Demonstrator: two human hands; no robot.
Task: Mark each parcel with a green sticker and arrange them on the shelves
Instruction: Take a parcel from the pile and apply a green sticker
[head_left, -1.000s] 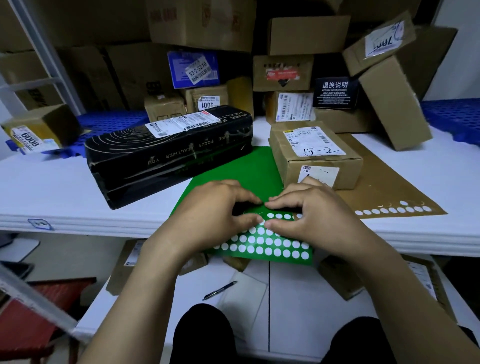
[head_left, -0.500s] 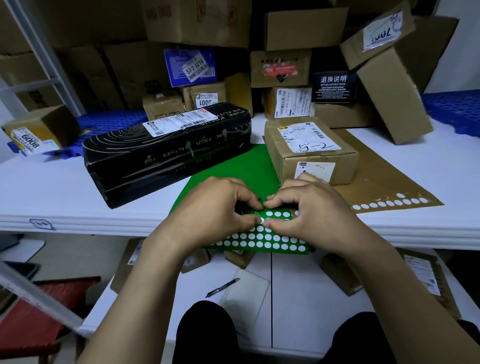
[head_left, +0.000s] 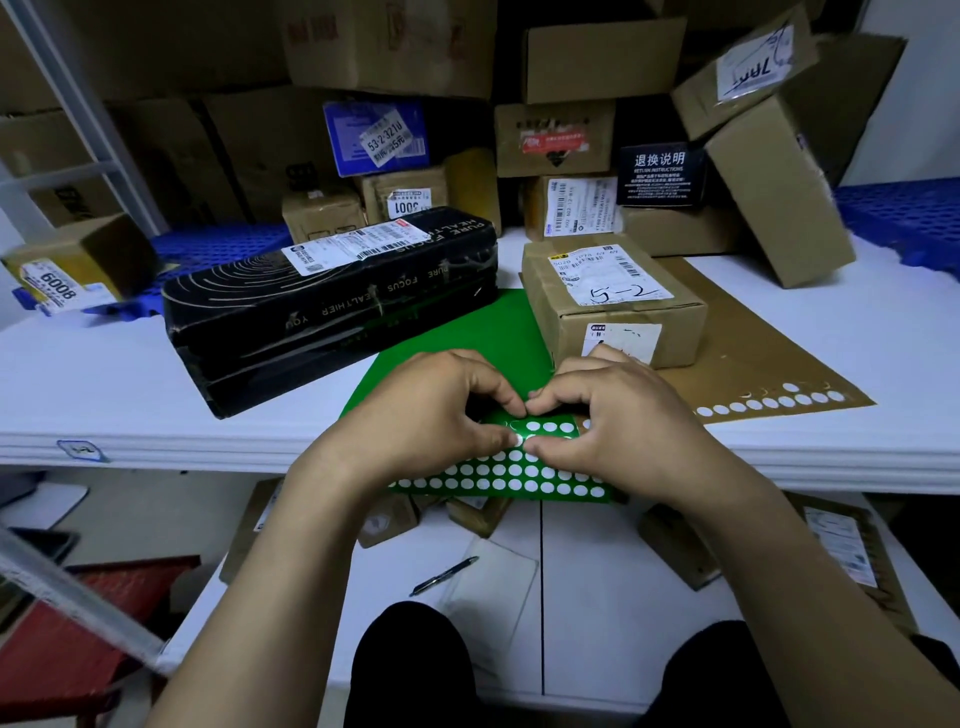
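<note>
Green sticker sheet (head_left: 467, 332) lies on the white counter (head_left: 104, 384), its near edge overhanging, between the black box (head_left: 332, 306) and the brown parcel (head_left: 613, 306) marked 5-2. Left hand (head_left: 415, 415) and right hand (head_left: 613, 421): each grip nearly closed, thumb and forefinger pinching the sheet. Fingertips hide whether a sticker is lifted. Brown sheet (head_left: 769, 353) partly covered by the parcel. Stacked cartons (head_left: 602, 57) behind, the top ones cut off. 1 pen (head_left: 444, 576) on the lower shelf (head_left: 597, 597).

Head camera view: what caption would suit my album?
Left hand and right hand pinch a green sticker sheet on a white shelf, between a black parcel and a brown parcel marked 5-2.
</note>
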